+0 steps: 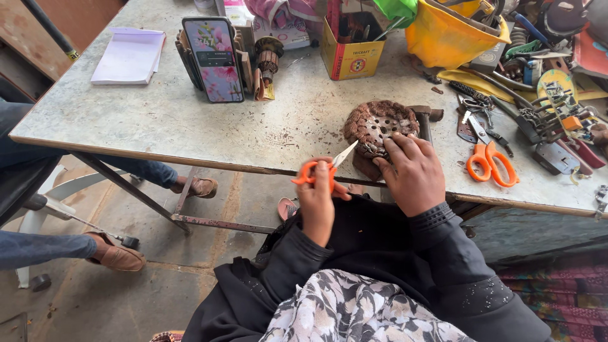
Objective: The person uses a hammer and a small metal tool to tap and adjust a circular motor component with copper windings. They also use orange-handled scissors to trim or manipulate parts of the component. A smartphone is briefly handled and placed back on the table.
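My left hand (316, 199) grips a pair of orange-handled scissors (322, 170) at the table's near edge, blades pointing up and right toward a round copper-wound motor coil (373, 123). My right hand (411, 174) rests on the coil's near side, fingers pressing its windings. The coil has a perforated metal centre and lies flat on the grey table (190, 120). The blade tips sit close to the coil's near-left rim.
A second pair of orange scissors (491, 161) lies right of the coil among pliers and tools. A phone (213, 58) stands propped at the back, with a notepad (130, 56), yellow box (350, 54) and yellow tub (443, 38). Another person's legs (107, 253) are at left.
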